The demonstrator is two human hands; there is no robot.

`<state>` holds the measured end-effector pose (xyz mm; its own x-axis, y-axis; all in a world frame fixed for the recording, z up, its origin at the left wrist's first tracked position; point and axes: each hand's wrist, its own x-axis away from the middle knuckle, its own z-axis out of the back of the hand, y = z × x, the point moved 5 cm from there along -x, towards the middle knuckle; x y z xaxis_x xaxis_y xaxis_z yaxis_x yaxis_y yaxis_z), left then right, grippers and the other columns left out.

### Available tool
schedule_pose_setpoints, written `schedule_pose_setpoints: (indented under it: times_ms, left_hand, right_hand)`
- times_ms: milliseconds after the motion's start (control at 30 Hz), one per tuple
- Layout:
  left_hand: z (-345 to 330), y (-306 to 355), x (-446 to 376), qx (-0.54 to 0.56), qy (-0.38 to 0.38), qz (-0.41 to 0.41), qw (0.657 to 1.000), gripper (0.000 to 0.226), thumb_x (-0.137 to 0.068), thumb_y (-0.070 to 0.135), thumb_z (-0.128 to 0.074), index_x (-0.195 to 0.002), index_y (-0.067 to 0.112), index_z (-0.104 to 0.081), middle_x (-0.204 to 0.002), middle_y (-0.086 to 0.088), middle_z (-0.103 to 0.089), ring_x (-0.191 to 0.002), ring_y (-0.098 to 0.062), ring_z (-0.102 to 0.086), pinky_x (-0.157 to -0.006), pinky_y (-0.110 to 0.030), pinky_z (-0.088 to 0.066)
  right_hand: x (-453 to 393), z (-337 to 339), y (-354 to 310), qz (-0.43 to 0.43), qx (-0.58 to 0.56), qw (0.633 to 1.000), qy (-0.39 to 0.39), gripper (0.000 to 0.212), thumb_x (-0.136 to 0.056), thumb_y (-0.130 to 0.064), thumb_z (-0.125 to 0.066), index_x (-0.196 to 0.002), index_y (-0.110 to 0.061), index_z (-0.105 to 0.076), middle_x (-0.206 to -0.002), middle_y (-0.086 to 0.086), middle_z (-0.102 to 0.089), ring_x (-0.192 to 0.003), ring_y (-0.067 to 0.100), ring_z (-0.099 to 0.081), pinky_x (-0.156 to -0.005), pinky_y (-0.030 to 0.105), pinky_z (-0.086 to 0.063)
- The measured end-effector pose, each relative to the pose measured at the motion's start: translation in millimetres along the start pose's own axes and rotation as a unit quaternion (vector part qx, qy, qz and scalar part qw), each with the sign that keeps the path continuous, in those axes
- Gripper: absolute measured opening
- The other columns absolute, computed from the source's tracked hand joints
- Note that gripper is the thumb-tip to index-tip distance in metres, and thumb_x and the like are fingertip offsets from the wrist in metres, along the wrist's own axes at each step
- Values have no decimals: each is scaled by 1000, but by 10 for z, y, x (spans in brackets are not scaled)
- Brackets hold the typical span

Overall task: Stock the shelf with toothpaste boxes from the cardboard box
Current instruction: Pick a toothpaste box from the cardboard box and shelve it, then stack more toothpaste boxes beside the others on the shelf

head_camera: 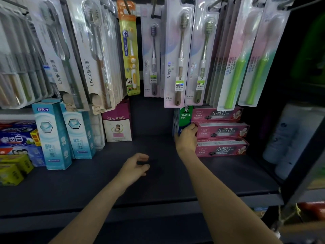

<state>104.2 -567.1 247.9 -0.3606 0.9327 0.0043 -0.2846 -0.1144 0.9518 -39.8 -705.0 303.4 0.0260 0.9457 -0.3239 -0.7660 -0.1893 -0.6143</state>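
Green and white, the Darlie box is stood upright at the back of the dark shelf, touching the left end of a stack of three pink boxes. It is gripped low down by the right hand, whose fingers are curled round its edges; the thumb is laid against the pink stack. A few more upright boxes are seen edge-on just behind and left of it. The left hand is held just above the bare middle of the shelf, fingers loosely curled and apart, with nothing in them. Two tall teal boxes are stood at the left, near a small purple carton. Packaged toothbrushes are hung in rows above. The cardboard box is not seen.
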Motion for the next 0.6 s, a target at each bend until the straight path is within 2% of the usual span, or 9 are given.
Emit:
schedule_pose_setpoints:
  times_ms: [167, 233, 300, 367, 467, 533, 600]
  left_hand:
    - [-20, 57, 18, 8, 0, -6, 1000, 23, -89, 4, -56, -106, 19, -55, -112, 1, -54, -92, -8, -57, -70, -18, -51]
    - [-44, 134, 48, 7, 13, -15, 1000, 23, -89, 3, -55, -106, 18, -56, -114, -3, -55, -96, -14, -59, -72, -20, -51]
    - [-68, 233, 142, -19, 40, -48, 998, 22, -88, -1, -52, -104, 14, -57, -113, -7, -59, -99, -20, -60, -77, -26, -52]
    - [-120, 319, 346, -107, 63, -134, 983, 23, -86, -3, -52, -103, 11, -60, -107, -6, -62, -96, -19, -62, -84, -28, -51]
    - [-288, 233, 952, -215, 24, -295, 931, 17, -85, 2, -52, -98, 6, -61, -95, 2, -59, -84, -8, -57, -75, -18, -45]
    - [-404, -113, 1336, -251, -27, -319, 913, 19, -86, 12, -46, -94, 5, -61, -89, 3, -56, -77, -6, -52, -67, -15, -41]
    - [-516, -676, 1605, -280, -89, -272, 917, 26, -86, 18, -41, -93, 6, -62, -88, -2, -59, -78, -11, -55, -66, -20, -42]
  right_hand:
    - [95, 122, -33, 5, -35, 999, 30, 46, -88, -14, -61, -123, 2, -35, -130, 18, -40, -103, 31, -57, -75, 33, -48]
    - [230, 233, -42, 31, -52, 997, 51, 41, -88, -11, -57, -122, 1, -38, -127, 17, -42, -101, 33, -57, -72, 35, -46]
    - [463, 343, -54, 93, -73, 991, 55, 34, -88, -8, -53, -120, 0, -44, -121, 16, -48, -97, 32, -57, -73, 37, -46]
    - [801, 407, -54, 206, -116, 971, 27, 22, -87, -5, -51, -109, -1, -54, -108, 14, -58, -89, 30, -60, -73, 39, -48]
    - [1490, 449, 73, 402, -140, 905, -19, 17, -84, -9, -47, -89, -2, -62, -82, 9, -64, -67, 25, -62, -56, 38, -52]
    - [1962, 345, 338, 455, -127, 879, -69, 19, -84, -10, -46, -83, -3, -63, -77, 6, -62, -62, 19, -58, -51, 30, -47]
    - [2375, 126, 746, 447, -124, 877, -124, 18, -84, -10, -46, -80, -4, -63, -76, 5, -61, -62, 17, -56, -50, 26, -42]
